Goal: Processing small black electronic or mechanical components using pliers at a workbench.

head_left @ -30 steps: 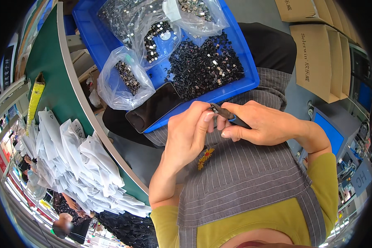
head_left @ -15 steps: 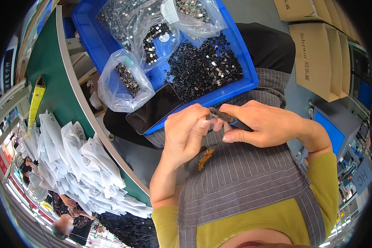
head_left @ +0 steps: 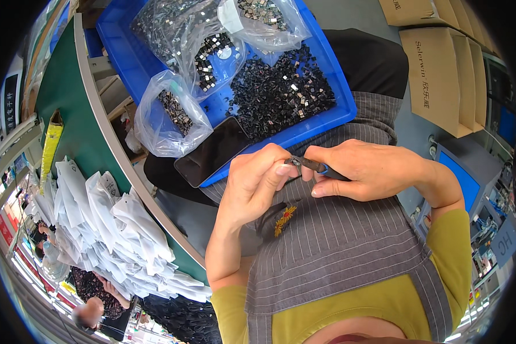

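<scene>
The right hand is closed around small cutting pliers with blue-tipped handles, the tool's nose pointing left toward the left hand. That hand's thumb and forefinger are pinched on a tiny dark part right at the tool's tip (too small to tell more). Both hands meet over a grey striped apron, just near of a blue tray holding loose small dark parts and 3 clear bags. A dark phone lies at the tray's near-left corner. White papers pile on the green table at left.
</scene>
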The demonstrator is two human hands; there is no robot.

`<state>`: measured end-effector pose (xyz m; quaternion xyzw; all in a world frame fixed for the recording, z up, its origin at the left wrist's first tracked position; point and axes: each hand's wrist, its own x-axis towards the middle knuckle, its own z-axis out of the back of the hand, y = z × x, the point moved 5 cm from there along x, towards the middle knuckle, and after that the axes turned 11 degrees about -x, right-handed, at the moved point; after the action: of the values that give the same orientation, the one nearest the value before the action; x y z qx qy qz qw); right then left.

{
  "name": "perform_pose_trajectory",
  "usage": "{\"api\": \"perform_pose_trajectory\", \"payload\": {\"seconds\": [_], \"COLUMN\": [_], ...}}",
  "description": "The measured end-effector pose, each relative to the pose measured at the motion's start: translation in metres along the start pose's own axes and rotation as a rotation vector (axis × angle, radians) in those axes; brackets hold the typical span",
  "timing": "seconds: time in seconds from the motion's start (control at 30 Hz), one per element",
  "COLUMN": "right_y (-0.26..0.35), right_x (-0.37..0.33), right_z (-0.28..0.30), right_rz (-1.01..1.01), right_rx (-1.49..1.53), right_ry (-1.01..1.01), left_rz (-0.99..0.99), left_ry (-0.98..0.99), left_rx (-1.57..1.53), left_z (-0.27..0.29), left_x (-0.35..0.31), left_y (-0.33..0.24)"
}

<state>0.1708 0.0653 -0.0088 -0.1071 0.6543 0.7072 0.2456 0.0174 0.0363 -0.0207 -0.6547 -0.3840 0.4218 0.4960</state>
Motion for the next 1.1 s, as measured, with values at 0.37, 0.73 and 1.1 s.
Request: {"api": "perform_pose_trajectory", "payload": {"seconds": [0.37, 0.73, 1.1], "right_y": [0.005, -0.014, -0.002], "right_x": [0.001, 0.003, 0.000], "right_z": [0.000, 0.002, -0.002], "right_rz": [-0.075, -0.051, 0.090], "right_rx": [0.126, 0.607, 0.370], "right_ry": [-0.043, -0.252, -0.118], "left_rz": [-0.393, -0.653, -0.649], "left_ry": [-0.149, -0.246, -0.258], "left_rx": [0.464, 0.694, 0.626], "left_z": [-0.003, -0.012, -0.018], "left_x": [0.001, -0.015, -0.006], "left_y": [-0.015, -0.028, -0.024]}}
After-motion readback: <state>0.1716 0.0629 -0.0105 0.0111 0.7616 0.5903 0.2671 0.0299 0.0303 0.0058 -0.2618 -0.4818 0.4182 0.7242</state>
